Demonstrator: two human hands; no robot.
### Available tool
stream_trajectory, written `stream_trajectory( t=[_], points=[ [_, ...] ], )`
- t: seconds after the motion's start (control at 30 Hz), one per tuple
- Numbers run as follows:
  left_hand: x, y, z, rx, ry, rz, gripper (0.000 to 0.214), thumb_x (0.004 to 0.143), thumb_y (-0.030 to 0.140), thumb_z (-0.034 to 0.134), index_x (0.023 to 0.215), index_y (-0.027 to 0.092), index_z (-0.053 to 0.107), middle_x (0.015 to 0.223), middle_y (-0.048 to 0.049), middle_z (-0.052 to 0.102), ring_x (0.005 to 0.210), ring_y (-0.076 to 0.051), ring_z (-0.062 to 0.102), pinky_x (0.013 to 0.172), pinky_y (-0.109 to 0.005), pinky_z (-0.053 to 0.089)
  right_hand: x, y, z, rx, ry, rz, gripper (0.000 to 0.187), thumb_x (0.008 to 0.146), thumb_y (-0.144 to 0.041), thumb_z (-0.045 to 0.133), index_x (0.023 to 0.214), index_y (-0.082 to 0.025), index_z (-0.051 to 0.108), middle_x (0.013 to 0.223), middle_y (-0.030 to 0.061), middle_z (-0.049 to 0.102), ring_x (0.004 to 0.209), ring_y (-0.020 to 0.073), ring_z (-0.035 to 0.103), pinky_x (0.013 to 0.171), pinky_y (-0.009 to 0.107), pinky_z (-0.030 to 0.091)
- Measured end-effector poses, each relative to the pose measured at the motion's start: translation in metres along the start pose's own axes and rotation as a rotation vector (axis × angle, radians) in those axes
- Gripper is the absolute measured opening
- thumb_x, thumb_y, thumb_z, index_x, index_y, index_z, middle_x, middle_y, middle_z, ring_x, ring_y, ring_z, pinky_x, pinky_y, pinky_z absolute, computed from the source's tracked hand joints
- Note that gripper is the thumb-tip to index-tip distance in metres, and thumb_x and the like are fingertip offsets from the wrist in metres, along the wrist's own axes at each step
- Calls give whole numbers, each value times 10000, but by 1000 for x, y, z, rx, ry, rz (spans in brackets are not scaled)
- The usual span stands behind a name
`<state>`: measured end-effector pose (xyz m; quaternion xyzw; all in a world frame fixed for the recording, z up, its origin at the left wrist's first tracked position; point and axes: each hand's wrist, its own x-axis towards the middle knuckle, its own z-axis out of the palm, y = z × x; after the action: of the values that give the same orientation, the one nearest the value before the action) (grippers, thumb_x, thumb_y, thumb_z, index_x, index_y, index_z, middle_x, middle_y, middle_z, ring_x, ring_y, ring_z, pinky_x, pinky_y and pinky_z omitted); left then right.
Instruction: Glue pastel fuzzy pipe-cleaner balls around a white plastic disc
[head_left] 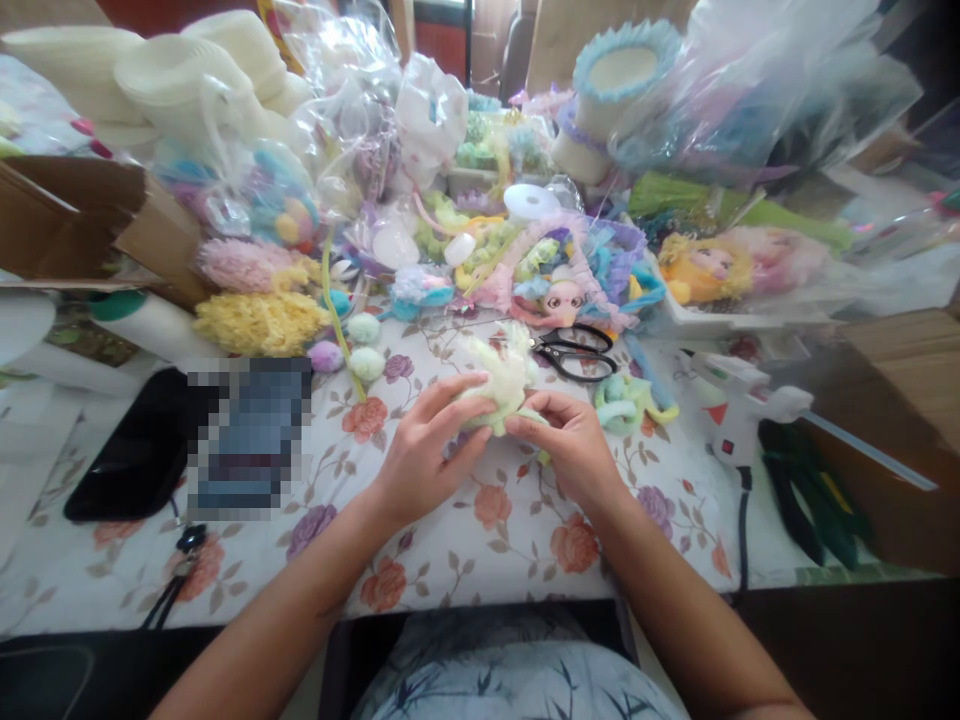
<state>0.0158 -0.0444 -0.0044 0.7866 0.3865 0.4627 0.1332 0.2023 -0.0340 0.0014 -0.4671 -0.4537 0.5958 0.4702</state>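
A small pale yellow-green fuzzy craft piece (504, 382) is held between both hands above the flowered tablecloth (495, 550). My left hand (431, 450) grips its left side, with fingers over the front and the thumb below. On its lower right, my right hand (574, 440) pinches a pale green strip (534, 415) between thumb and forefinger. The piece's far side is blurred and its exact kind cannot be made out. Black-handled scissors (577, 352) lie just beyond it. Right of them are pale green fuzzy coils (624, 402).
A glue gun (727, 395) and green-handled pliers (814, 500) lie at the right, beside a cardboard box (900, 400). Left are a black phone (135, 445) and a yellow fuzzy bundle (259, 322). Doll heads (562, 298), ribbons and plastic bags (431, 110) crowd the back.
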Motion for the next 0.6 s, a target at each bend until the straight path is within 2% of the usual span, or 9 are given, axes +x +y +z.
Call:
stream_trajectory(
  t=[0.3,0.47,0.6],
  points=[
    [1,-3,-2,-33,-8,2,288,877,142,605,1153,224,595,1287,-119,608,1171,-235,595,985,-400,503,0,0,1,-40,21,-40,264,629,-350,835,642,-189,626,668,-24,615,635,121,525,604,247,417],
    [0,-1,-4,-60,-12,2,283,899,188,571,1178,227,560,1286,-129,590,1192,-253,569,976,-428,500,-3,-3,5,-48,31,-26,268,635,-344,830,640,-188,612,611,-40,564,559,99,453,520,232,357],
    [-1,1,-5,-72,48,-37,427,907,291,581,1306,214,448,1261,-135,590,1203,-264,561,980,-443,500,-6,-7,8,-89,36,-39,310,645,-376,823,634,-188,578,605,-42,532,559,98,437,511,231,344]
  ],
)
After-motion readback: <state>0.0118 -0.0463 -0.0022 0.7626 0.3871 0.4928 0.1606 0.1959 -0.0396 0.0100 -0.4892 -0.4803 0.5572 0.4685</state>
